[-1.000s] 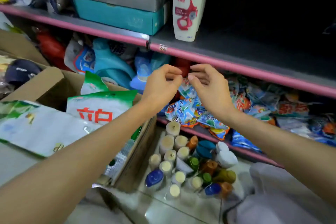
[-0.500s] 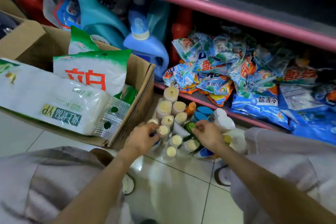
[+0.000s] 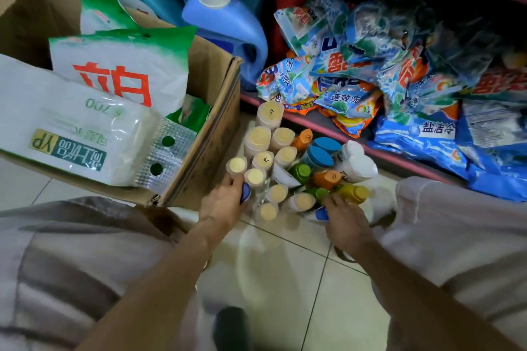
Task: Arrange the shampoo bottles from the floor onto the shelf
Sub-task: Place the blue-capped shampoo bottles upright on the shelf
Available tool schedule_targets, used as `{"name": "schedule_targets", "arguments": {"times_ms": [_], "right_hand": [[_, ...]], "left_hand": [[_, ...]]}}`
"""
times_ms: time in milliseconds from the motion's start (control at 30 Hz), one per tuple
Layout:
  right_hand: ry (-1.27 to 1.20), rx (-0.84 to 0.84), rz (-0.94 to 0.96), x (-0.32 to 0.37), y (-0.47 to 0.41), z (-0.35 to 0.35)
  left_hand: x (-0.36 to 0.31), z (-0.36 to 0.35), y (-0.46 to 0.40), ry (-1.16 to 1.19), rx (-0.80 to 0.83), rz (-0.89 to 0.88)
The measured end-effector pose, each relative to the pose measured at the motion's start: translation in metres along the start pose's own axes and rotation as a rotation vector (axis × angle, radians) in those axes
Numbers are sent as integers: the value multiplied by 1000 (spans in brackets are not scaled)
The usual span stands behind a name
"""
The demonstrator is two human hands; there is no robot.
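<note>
Since the bottles [image 3: 288,168] crowd the floor, your left hand [image 3: 222,202] curls round a blue-capped bottle [image 3: 245,192]; right hand [image 3: 342,222] seemingly grips another blue cap [image 3: 322,214].

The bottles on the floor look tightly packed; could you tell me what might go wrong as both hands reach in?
The bottles stand upright and touching, so pulling one out may topple its neighbours. The left hand works right beside the cardboard box, leaving little room. The right hand covers a blue cap, so its hold is unclear.
</note>
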State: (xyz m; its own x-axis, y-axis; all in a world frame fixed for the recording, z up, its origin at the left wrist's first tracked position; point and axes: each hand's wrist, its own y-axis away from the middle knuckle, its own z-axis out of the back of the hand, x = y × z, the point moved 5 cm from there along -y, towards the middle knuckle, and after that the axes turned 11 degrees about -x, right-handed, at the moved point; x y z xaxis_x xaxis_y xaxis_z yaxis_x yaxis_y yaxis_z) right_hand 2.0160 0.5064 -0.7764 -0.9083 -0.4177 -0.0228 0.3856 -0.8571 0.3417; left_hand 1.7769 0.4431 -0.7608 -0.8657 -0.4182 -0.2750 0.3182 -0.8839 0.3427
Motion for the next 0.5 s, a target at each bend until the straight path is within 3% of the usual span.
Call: {"name": "schedule_targets", "arguments": {"times_ms": [267,500], "right_hand": [[245,55,90,3,-7,-1],[77,143,-56,11,8,31]], "left_hand": [[2,-5,-2,-41,-10,14],[24,3,24,-3,27,5]]}}
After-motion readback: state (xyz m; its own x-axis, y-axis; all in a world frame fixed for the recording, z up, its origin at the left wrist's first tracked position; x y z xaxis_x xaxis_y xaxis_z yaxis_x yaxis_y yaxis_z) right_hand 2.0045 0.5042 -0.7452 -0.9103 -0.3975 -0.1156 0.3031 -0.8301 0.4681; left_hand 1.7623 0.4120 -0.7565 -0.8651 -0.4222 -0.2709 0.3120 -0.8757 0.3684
